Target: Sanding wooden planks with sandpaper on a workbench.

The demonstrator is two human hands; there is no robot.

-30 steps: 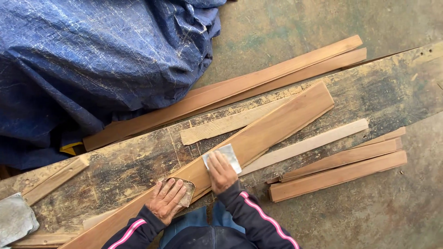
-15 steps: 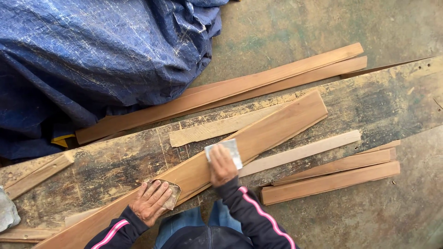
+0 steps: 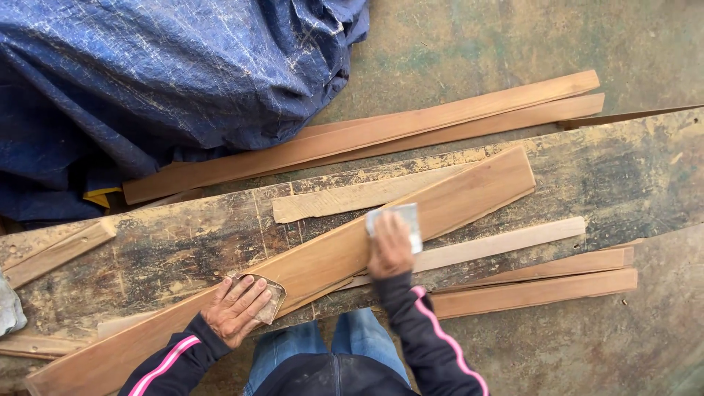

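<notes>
A long reddish-brown wooden board (image 3: 455,202) lies slanted across a worn, stained workbench (image 3: 191,242). My right hand (image 3: 390,248) presses a grey sheet of sandpaper (image 3: 400,220) flat on the board's upper face, near its middle. My left hand (image 3: 236,309) lies palm down on the board's lower part, over a brown folded piece of sandpaper (image 3: 271,297) at the board's edge. Both sleeves are dark with a pink stripe.
A blue tarpaulin (image 3: 161,81) covers a heap at the upper left. Two long boards (image 3: 411,128) lie on the floor beyond the bench, two more (image 3: 543,282) at its near right. Pale thin strips (image 3: 499,242) rest on the bench beside the board.
My right hand has slid the grey sandpaper up along the board to the right. My left hand stays pressed on the lower part. The view has shifted slightly.
</notes>
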